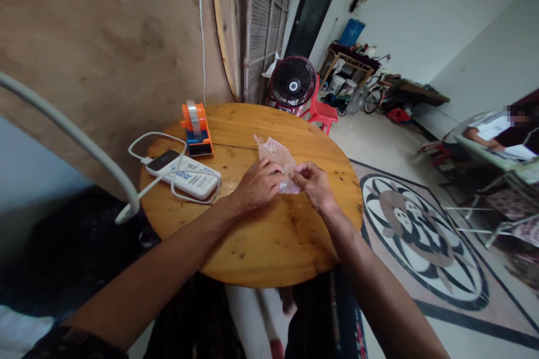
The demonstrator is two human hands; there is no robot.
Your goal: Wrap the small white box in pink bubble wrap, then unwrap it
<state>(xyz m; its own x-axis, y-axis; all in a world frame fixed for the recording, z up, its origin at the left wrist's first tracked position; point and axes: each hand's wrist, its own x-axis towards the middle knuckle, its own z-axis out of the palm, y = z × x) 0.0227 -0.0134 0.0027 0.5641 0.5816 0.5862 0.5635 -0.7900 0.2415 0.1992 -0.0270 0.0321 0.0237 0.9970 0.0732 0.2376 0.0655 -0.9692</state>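
A crinkled, see-through piece of plastic, perhaps bubble wrap (275, 151), lies on the round wooden table (261, 247) between my hands. The fingers of my left hand (259, 184) curl closed on its near left side. Pinched at its right edge are the thumb and forefinger of my right hand (314, 185). My fingers partly cover the plastic, and whether anything is inside it I cannot tell. Left of my hands lies a white power bank (193, 176) with a white cable looped over it. Behind that stands an orange tape dispenser (197, 129) with a roll of clear tape.
A thick pale hose or bar (71, 129) curves in from the left, close to the table. Beyond the far edge are a fan (293, 81) and a red plastic chair (323, 109). At the far right, a person (488, 126) sits at another table.
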